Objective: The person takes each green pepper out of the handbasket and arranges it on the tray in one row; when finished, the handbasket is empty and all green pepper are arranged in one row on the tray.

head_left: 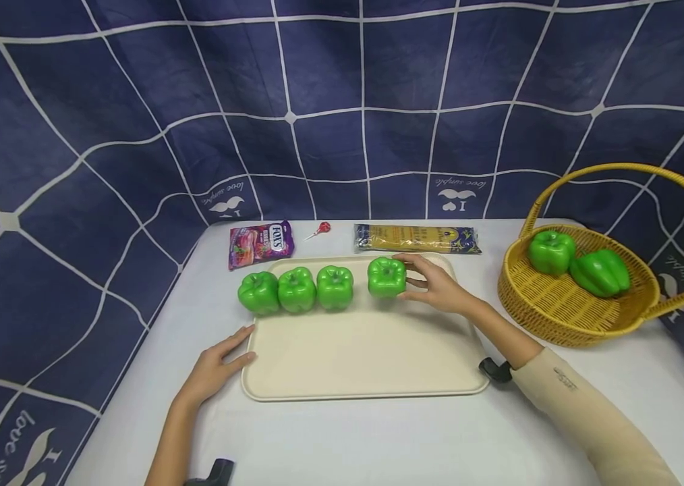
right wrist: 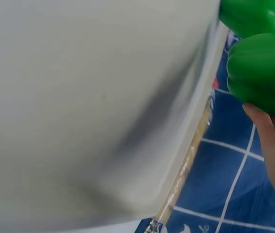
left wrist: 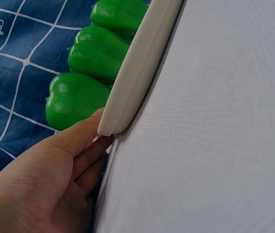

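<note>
My right hand point(head_left: 441, 287) grips a green bell pepper point(head_left: 386, 277) above the back right part of a cream tray point(head_left: 366, 358); thumb and fingers lie on its right side. In the right wrist view, the held pepper point(right wrist: 259, 73) shows beyond the tray's rim. Three more green bell peppers stand in a row at the tray's back left: a left one point(head_left: 260, 293), a middle one point(head_left: 297, 290) and a right one point(head_left: 334, 287). At the tray's left edge my left hand point(head_left: 211, 371) rests with fingers extended, fingertips right at the rim.
On the right stands a yellow wicker basket point(head_left: 508, 297) with a tall handle, holding two green bell peppers point(head_left: 579, 262). Behind the tray lie a purple candy bag point(head_left: 261, 244), a red lollipop point(head_left: 324, 227) and a long pasta packet point(head_left: 417, 239). A blue checked cloth point(head_left: 403, 81) hangs behind.
</note>
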A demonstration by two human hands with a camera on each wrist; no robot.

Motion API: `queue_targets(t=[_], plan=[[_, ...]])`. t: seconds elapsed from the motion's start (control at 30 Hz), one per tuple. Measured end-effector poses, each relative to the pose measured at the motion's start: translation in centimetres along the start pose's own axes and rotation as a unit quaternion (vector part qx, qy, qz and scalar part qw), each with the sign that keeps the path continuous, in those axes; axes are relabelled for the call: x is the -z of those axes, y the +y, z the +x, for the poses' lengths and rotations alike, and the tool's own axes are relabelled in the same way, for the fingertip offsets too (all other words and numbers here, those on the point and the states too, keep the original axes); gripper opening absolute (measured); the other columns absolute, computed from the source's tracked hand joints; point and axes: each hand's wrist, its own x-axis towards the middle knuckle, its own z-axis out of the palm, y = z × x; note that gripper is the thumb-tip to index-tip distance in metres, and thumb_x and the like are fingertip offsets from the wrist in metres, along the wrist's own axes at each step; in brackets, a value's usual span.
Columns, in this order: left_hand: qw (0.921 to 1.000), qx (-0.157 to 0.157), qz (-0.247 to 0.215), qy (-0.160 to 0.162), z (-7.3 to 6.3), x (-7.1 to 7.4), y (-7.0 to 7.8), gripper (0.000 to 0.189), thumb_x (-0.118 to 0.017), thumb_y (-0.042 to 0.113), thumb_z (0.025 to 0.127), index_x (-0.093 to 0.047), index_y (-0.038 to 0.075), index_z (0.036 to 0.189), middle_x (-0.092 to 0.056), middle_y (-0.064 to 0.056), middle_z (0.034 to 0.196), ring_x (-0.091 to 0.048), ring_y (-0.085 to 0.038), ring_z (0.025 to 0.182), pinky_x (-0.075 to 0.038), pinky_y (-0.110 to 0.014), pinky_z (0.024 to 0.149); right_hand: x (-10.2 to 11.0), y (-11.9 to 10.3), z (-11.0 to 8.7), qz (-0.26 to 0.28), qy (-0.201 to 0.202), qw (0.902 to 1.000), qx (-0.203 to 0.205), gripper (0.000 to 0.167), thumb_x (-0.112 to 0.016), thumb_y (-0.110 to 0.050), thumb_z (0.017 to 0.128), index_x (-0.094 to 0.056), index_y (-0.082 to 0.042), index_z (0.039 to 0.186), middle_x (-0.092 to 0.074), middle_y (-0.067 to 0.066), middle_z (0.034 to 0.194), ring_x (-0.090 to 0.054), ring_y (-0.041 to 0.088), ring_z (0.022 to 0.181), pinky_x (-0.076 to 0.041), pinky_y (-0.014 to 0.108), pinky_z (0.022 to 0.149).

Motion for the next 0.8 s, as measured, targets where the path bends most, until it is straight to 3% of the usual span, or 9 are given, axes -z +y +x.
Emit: queue_targets(t=[0.3, 0.53, 0.8], plan=[[1.0000, -0.001, -0.001, 0.003, -0.2, 0.1, 0.2, 0.060, -0.063, 0.046, 0.084, -0.046, 0.023, 0.137, -0.034, -0.010, 0.145, -0.029, -0.034, 0.133, -0.023, -0.055, 0.107, -1.5, -2.0, 0.9, 0.027, -0.041, 0.9980, -0.040, 0.071, -0.068, 0.013, 0.075, -0.027, 0.014, 0.133, -0.031, 0.030, 0.138, -0.035, 0.045, 0.125, -0.039, 0.045, 0.099], [1.0000, -0.002, 0.001, 0.005, -0.1, 0.1, 0.2, 0.060, -0.063, 0.045, 0.084, -0.046, 0.023, 0.137, -0.035, -0.010, 0.144, -0.029, -0.034, 0.133, -0.023, -0.055, 0.107, -2.4, 0.0, 1.4, 0.044, -0.051, 0.9974, -0.024, 0.073, -0.069, 0.011, 0.075, -0.025, 0.012, 0.134, -0.030, 0.030, 0.139, -0.033, 0.046, 0.126, -0.036, 0.046, 0.100], [1.0000, -0.006, -0.002, 0.005, -0.2, 0.1, 0.3, 0.059, -0.063, 0.045, 0.084, -0.046, 0.024, 0.137, -0.035, -0.010, 0.144, -0.029, -0.034, 0.133, -0.023, -0.055, 0.107, -2.8, 1.4, 1.6, 0.010, -0.047, 0.9985, -0.027, 0.079, -0.073, 0.001, 0.076, -0.024, 0.004, 0.137, -0.029, 0.023, 0.142, -0.036, 0.040, 0.126, -0.038, 0.039, 0.101]])
